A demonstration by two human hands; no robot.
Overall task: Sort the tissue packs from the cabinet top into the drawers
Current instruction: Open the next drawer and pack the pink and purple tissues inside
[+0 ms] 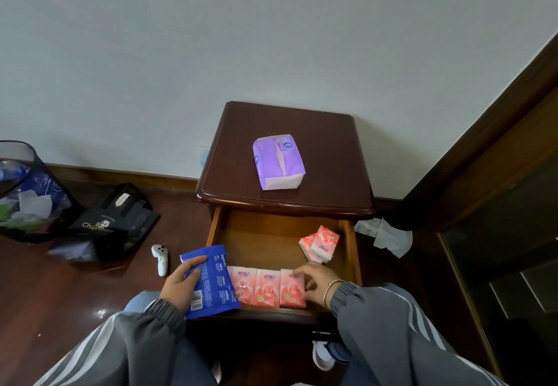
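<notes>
the step in hand looks like filling the open top drawer point(351, 243) of the cabinet point(229, 180). the right hand point(314, 284) rests with loosely spread fingers on the rightmost of three pink tissue packs point(267, 287) lined up side by side along the drawer's front edge, seemingly pressing it into the row rather than gripping it. the left hand point(181, 283) is closed around a blue pack point(211, 280) held over the drawer's front left corner, just beside the pink row. more loose pink packs point(320, 243) lie tilted against the drawer's right wall. one purple tissue pack point(279, 162) remains in the middle of the cabinet top, well apart from both hands. the next move likely calls for setting the blue pack down, then reaching up past the drawer's back edge for the purple one.
</notes>
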